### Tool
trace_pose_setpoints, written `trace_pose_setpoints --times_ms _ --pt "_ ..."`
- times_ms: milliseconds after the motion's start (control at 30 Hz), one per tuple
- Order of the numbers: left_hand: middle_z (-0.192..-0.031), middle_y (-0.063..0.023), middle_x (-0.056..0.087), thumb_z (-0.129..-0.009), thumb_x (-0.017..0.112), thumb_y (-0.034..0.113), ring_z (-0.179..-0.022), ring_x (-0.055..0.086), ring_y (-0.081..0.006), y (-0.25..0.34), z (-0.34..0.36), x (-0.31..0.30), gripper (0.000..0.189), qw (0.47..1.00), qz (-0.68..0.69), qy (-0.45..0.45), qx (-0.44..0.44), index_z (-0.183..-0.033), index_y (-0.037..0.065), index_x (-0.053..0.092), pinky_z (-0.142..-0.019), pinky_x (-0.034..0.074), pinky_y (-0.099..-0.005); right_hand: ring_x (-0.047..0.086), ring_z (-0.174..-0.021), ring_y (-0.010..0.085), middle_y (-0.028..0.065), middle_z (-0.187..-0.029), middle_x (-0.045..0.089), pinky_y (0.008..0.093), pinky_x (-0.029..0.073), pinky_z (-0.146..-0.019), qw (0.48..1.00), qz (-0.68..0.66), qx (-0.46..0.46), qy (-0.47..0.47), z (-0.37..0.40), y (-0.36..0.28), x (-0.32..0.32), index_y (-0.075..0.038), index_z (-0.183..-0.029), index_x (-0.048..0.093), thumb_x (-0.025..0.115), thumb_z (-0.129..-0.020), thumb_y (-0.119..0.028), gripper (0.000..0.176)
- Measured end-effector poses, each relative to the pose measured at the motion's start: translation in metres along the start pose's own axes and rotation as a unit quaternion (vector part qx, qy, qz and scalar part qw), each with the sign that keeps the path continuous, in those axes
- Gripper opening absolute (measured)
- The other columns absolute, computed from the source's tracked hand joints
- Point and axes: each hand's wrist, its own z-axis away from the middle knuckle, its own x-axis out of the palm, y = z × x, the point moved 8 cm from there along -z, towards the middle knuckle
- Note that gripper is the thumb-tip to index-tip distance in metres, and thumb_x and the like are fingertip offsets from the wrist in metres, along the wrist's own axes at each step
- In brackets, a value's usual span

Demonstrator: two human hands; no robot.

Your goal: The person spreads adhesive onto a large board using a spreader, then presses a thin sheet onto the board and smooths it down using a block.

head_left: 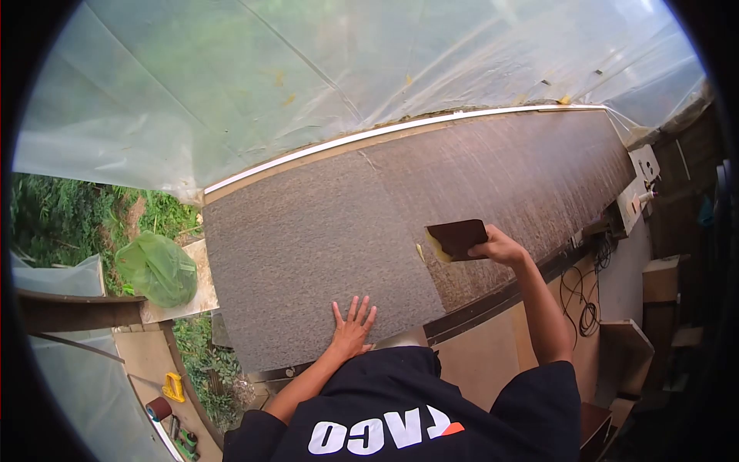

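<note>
My right hand [500, 246] grips the right side of a dark brown flat spreader [459, 237], a stiff rectangular piece. Its left edge carries a yellowish, glue-like smear, and it is held over the brown part of the long worktop. A small yellowish blob [420, 252] lies just left of it. With fingers spread, my left hand [353, 327] rests on the near edge of the grey speckled sheet [308, 239], which covers the left part of the worktop. The brown, streaked surface [523, 177] extends to the right.
Clear plastic sheeting [323, 69] hangs behind a white strip [362, 138] along the far edge. At left are a green plastic bag [158, 269], a yellow handle-like item [174, 387] and a reddish-brown roll [158, 409]. Black cables [586, 308] hang at right.
</note>
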Motion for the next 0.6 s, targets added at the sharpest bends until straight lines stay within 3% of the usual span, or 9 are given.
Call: trace_pose_setpoints --times_ms 100,167,200,267,333,367,600 --pt "-0.158 -0.0191 0.004 -0.067 0.073 0.06 -0.146 -0.001 -0.0373 -0.003 0.006 0.0 0.108 1.0 -0.004 0.012 -0.017 -0.151 0.014 0.021 -0.105 -0.001 -0.0741 0.056 -0.087 0.0077 -0.0048 -0.092 0.065 0.0257 0.046 -0.08 0.998 0.056 -0.036 -0.005 -0.079 -0.04 0.016 0.003 -0.103 0.066 0.061 -0.079 0.004 0.025" --pt "-0.157 -0.0213 0.005 -0.067 0.073 0.06 -0.146 -0.001 -0.0379 -0.01 0.015 0.0 0.109 0.999 -0.006 0.022 -0.044 -0.151 0.014 0.021 -0.107 -0.001 -0.0715 0.058 -0.092 0.0094 0.0007 -0.096 0.069 0.0254 0.045 -0.083 0.981 0.166 -0.092 0.034 -0.121 -0.084 0.044 -0.001 -0.109 0.065 0.053 -0.081 0.007 0.031" --pt "-0.157 -0.0216 0.005 -0.066 0.073 0.06 -0.146 -0.001 -0.0382 -0.013 0.019 0.0 0.11 0.998 0.003 0.025 -0.059 -0.151 0.014 0.02 -0.108 -0.001 -0.0712 0.063 -0.096 0.0192 0.0103 -0.108 0.068 0.0281 0.047 -0.088 0.954 0.214 -0.195 0.084 -0.135 -0.109 0.059 -0.008 -0.118 0.062 0.047 -0.08 0.009 0.044" --pt "-0.157 -0.0219 0.005 -0.064 0.076 0.058 -0.146 0.0 -0.0387 -0.016 0.026 0.001 0.112 0.996 0.01 0.02 -0.081 -0.151 0.016 0.019 -0.108 0.0 -0.0704 0.059 -0.111 0.029 0.0147 -0.125 0.059 0.0355 0.045 -0.097 0.887 0.383 -0.217 0.142 -0.175 -0.109 0.084 -0.016 -0.128 0.057 0.046 -0.081 0.008 0.054" --pt "-0.157 -0.0209 0.005 -0.063 0.078 0.056 -0.146 -0.001 -0.0379 -0.017 0.028 0.0 0.114 0.996 -0.002 0.005 -0.09 -0.152 0.016 0.018 -0.109 0.002 -0.0697 0.047 -0.125 0.0326 0.0138 -0.138 0.048 0.0442 0.039 -0.102 0.787 0.513 -0.287 0.187 -0.216 -0.104 0.109 -0.021 -0.132 0.054 0.049 -0.086 -0.001 0.05" --pt "-0.158 -0.0198 0.005 -0.062 0.079 0.054 -0.146 -0.001 -0.0371 -0.017 0.028 0.0 0.115 0.996 -0.012 -0.011 -0.092 -0.152 0.017 0.018 -0.11 0.003 -0.069 0.041 -0.131 0.0339 0.0133 -0.138 0.047 0.0487 0.032 -0.108 0.765 0.548 -0.273 0.197 -0.238 -0.094 0.116 -0.024 -0.135 0.05 0.047 -0.087 -0.002 0.053" --pt "-0.158 -0.0175 0.006 -0.064 0.08 0.051 -0.146 0.001 -0.0355 -0.018 0.029 0.0 0.111 0.994 0.035 -0.025 -0.105 -0.152 0.02 0.018 -0.111 0.005 -0.0673 0.039 -0.131 0.0391 0.0168 -0.141 0.045 0.0513 0.027 -0.111 0.738 0.592 -0.245 0.211 -0.323 -0.05 0.125 -0.027 -0.139 0.044 0.045 -0.094 -0.015 0.047"
